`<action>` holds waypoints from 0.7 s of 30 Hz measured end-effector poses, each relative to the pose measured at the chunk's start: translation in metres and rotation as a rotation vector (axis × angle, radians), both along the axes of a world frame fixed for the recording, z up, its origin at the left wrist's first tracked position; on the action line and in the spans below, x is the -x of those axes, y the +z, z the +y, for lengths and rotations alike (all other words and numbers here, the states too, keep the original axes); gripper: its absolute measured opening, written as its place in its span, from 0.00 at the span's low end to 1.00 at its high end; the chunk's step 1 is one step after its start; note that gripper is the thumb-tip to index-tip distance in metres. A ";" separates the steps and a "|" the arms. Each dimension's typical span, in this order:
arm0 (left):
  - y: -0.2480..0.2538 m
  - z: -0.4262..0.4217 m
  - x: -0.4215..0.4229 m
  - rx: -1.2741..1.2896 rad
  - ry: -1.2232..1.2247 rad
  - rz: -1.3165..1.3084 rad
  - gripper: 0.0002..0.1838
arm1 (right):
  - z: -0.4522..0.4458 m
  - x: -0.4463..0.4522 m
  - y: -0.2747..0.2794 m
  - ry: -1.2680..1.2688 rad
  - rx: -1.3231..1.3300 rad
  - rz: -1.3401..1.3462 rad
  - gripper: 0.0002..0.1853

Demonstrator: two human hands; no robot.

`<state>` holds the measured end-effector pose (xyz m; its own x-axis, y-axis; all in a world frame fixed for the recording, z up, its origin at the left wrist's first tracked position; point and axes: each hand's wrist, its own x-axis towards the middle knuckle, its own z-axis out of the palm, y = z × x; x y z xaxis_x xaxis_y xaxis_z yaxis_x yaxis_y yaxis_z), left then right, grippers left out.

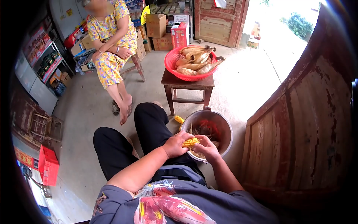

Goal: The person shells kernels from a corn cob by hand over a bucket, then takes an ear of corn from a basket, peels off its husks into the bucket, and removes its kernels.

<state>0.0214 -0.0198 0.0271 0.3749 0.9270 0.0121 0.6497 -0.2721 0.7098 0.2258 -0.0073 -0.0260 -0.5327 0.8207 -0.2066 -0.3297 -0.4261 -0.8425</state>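
Grey shirt (pixel 123 205) up close, then left hand (pixel 174 145) and right hand (pixel 208 149) pinching a corn cob (pixel 191 142) between them, over the metal pot (pixel 226 139) edge. Stool (pixel 167 79) with a red basket (pixel 188 77) of husk-on corn (pixel 201 56) sits just past it, wooden door (pixel 287 145) crowds the right, seated person (pixel 112 48) ahead-left, open floor (pixel 80 123) off left

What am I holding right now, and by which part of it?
A corn cob, by its two ends: your left hand grips one, your right hand the other.
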 end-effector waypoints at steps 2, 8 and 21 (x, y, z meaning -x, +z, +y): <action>0.002 -0.001 0.000 0.007 0.022 -0.041 0.29 | 0.001 0.007 -0.003 -0.015 -0.022 0.055 0.23; 0.001 0.005 0.006 0.231 0.031 -0.283 0.28 | 0.006 0.014 0.004 -0.114 -0.086 0.140 0.22; 0.001 0.004 0.003 0.265 0.035 -0.338 0.26 | 0.014 0.007 0.004 -0.121 -0.173 -0.065 0.18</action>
<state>0.0180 -0.0157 0.0278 0.3592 0.9266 -0.1114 0.3741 -0.0335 0.9268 0.2187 0.0070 -0.0216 -0.4180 0.9042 -0.0882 -0.3120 -0.2341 -0.9208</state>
